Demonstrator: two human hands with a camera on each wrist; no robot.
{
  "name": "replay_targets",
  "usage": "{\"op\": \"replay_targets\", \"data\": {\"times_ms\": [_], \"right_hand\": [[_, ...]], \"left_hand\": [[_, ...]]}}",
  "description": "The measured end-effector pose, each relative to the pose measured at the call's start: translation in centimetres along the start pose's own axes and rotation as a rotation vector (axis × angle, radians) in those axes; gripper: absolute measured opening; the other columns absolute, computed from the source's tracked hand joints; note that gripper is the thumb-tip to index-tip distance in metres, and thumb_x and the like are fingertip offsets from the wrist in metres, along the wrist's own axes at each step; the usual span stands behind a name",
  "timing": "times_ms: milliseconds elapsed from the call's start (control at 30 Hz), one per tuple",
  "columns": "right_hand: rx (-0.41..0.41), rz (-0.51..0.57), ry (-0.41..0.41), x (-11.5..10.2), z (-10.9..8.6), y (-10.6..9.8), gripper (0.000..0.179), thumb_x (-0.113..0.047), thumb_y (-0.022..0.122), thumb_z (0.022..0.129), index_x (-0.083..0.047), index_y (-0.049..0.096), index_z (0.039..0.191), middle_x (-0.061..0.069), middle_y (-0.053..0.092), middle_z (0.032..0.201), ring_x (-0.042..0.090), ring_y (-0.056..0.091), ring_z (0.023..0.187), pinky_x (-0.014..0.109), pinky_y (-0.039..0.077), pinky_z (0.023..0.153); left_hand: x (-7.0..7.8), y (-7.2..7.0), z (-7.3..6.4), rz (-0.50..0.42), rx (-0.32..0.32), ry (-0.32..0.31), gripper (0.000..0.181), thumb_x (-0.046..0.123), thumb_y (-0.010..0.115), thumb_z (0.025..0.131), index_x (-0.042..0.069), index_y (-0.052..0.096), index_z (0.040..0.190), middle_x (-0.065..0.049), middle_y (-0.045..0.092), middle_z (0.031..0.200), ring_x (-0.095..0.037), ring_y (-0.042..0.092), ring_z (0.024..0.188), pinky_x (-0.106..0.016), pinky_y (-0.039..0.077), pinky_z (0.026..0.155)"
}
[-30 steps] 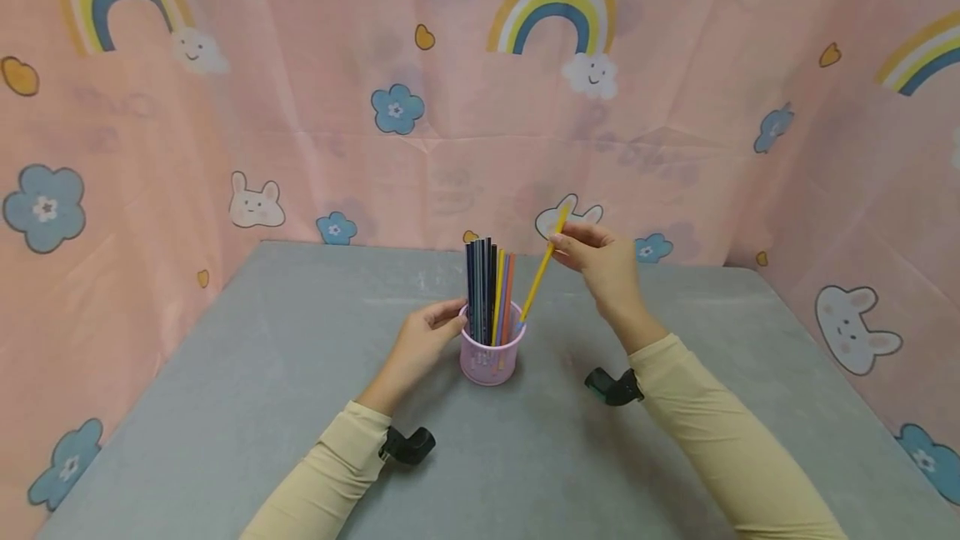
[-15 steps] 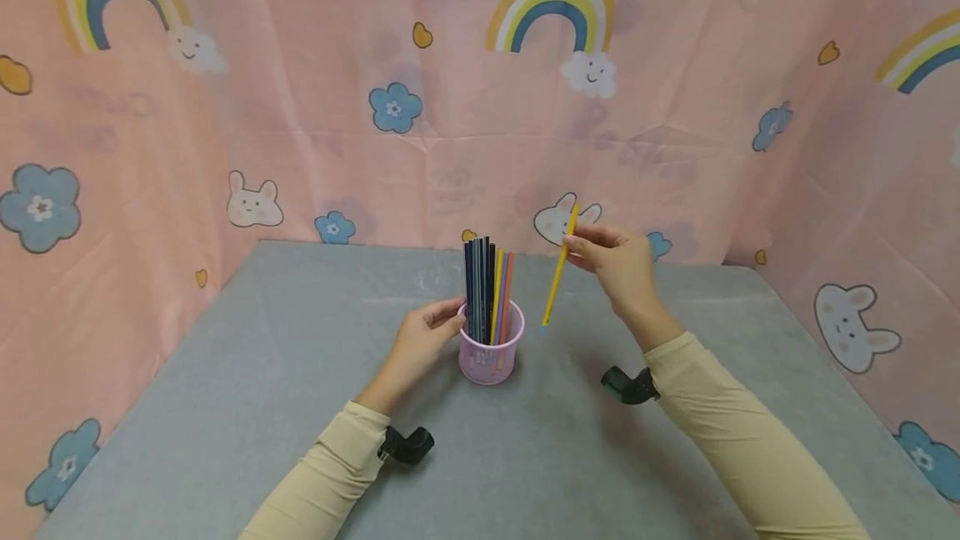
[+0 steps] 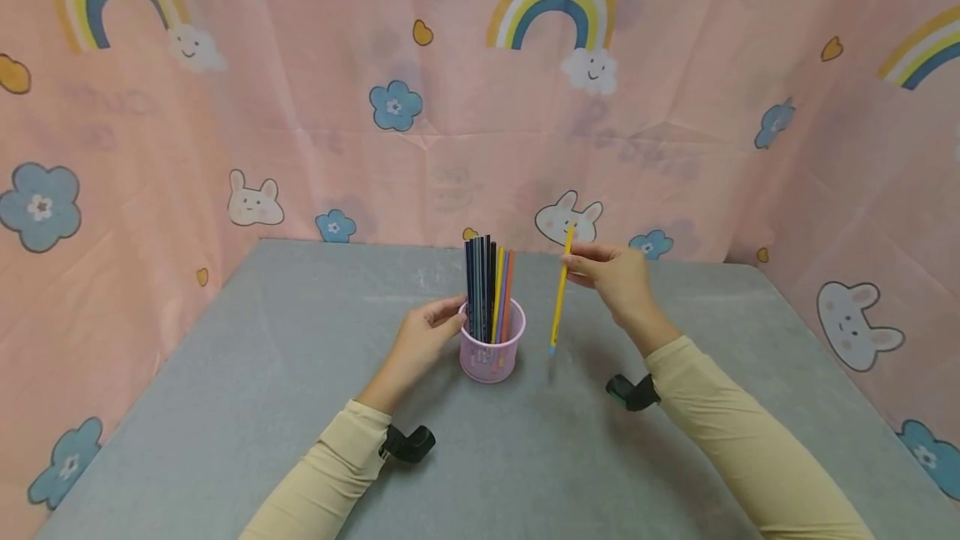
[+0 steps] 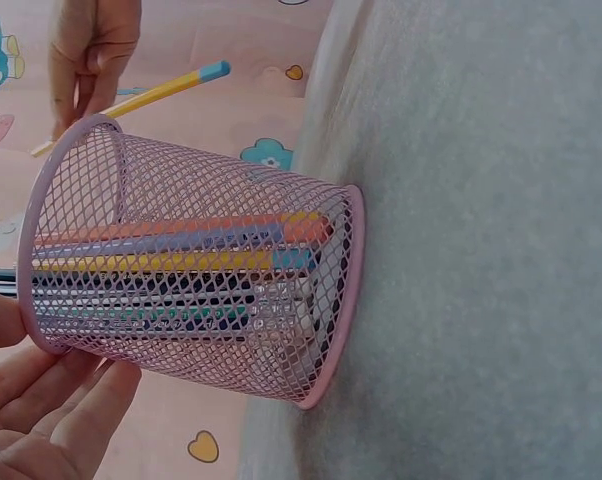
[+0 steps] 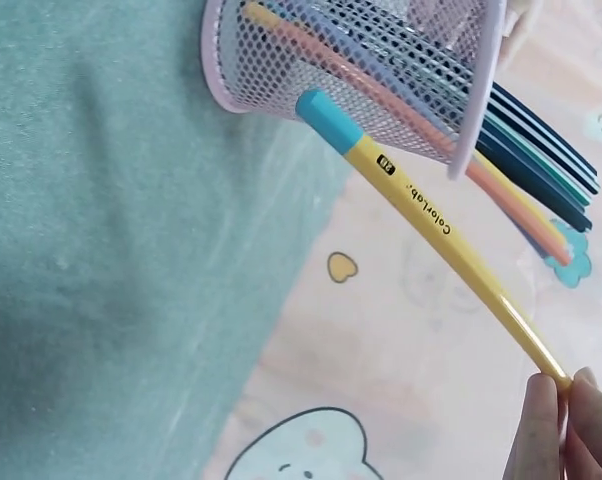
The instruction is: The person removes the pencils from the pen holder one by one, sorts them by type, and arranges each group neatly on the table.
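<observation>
A pink mesh pencil cup stands upright on the grey table. My left hand grips its rim from the left, thumb and fingers on either side in the left wrist view. Dark pencils lean in the cup together with a yellow one, a purple one and an orange pencil. To the right of the cup, my right hand pinches a yellow pencil near its upper end. That pencil hangs almost vertical, its blue-dipped end downward over the table, with "ColorLab" and "2B" printed on its side.
The grey tabletop stretches out around the cup on both sides. A pink cloth printed with rainbows, rabbits and flowers hangs behind the table and along its sides. Black wrist cameras are strapped to both sleeves.
My right hand has drawn the yellow pencil out of the cup, carried it to the right, and then lowered it toward the table. The left hand and cup have stayed in place.
</observation>
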State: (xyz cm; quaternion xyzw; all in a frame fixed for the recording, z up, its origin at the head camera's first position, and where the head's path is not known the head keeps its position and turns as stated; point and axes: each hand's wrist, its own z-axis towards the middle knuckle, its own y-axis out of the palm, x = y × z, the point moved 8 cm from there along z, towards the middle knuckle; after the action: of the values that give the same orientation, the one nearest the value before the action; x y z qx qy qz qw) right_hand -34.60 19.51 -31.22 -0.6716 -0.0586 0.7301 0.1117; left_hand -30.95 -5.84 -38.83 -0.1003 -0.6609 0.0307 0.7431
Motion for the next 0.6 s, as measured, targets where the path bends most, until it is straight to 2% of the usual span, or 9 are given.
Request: {"op": "replay_targets", "data": {"times_ms": [133,367,600], "right_hand": [[-0.016,-0.011,0.025,1.0,0.3,0.3,0.038,-0.020,0.069,0.082,0.004,0.064,0.112,-0.001,0.067,0.088,0.004,0.067,0.076,0.024,0.056,0.073],[-0.024,-0.066,0.110,2.8,0.8,0.6,0.037,-0.020,0.069,0.082,0.002,0.064,0.112,0.016,0.065,0.107,0.008,0.068,0.079,0.025,0.056,0.073],[-0.032,-0.056,0.214,4.8,1.1,0.7,0.037,-0.018,0.070,0.082,0.003,0.064,0.111,0.015,0.067,0.105,0.010,0.068,0.076,0.032,0.055,0.079]], "left_hand": [[-0.1,0.0,0.0,-0.005,-0.001,-0.006,0.037,0.019,0.060,0.091,0.004,0.057,0.125,-0.013,0.059,0.125,-0.026,0.057,0.116,-0.040,0.045,0.099],[0.0,-0.1,-0.1,0.011,0.002,-0.003,0.035,0.018,0.059,0.091,0.005,0.059,0.124,-0.012,0.061,0.124,-0.025,0.057,0.115,-0.039,0.045,0.099],[0.0,-0.1,-0.1,0.024,0.002,-0.003,0.034,0.019,0.058,0.091,0.006,0.059,0.123,-0.009,0.061,0.123,-0.022,0.057,0.115,-0.038,0.045,0.100]]}}
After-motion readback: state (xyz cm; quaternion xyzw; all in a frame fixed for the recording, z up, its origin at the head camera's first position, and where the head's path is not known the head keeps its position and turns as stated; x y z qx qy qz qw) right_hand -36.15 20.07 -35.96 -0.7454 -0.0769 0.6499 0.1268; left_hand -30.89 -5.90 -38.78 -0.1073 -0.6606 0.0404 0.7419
